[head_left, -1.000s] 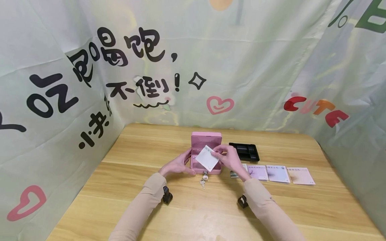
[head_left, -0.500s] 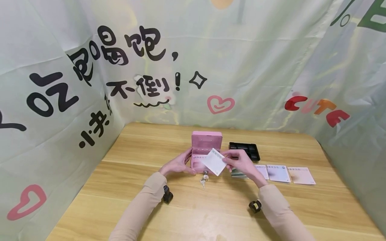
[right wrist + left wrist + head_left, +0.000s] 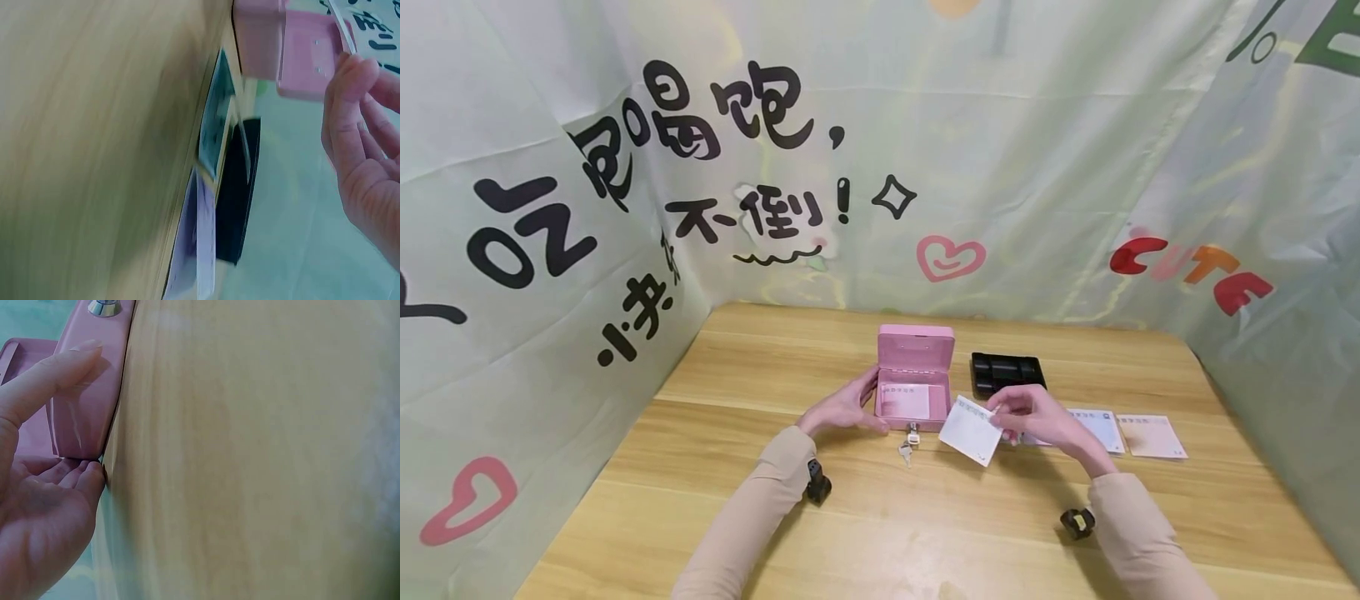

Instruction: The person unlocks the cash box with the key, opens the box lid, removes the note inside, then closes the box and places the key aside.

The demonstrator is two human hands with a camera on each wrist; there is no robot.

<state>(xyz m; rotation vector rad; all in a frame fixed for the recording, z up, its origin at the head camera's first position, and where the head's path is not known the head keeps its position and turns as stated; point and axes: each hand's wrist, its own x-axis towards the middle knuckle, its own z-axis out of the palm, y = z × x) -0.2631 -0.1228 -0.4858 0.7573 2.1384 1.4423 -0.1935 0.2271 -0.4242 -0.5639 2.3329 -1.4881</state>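
Note:
A pink cash box point(image 3: 916, 348) stands with its lid raised and a pinkish paper note point(image 3: 904, 402) lying inside. My left hand point(image 3: 841, 408) grips its left front corner; in the left wrist view the thumb lies across the front and the fingertips meet the side. Keys point(image 3: 906, 454) hang at the lock on the front. Right of the box, my right hand point(image 3: 1037, 419) pinches a pale printed paper note point(image 3: 970, 433) by its edge, tilted above the table. The right wrist view shows this note nearly edge-on at the fingertips point(image 3: 350, 65).
A black compartment tray point(image 3: 1009, 369) sits behind the right hand. Further right lie a bluish note point(image 3: 1103, 431) and a peach note point(image 3: 1152, 437). The right wrist view also shows a green note point(image 3: 215, 125) and purple notes point(image 3: 187, 244) on the wooden table point(image 3: 880, 533).
My right hand has moved the pale note out from over the box, to the right and nearer me, uncovering the pinkish note inside. The left hand has stayed at the box.

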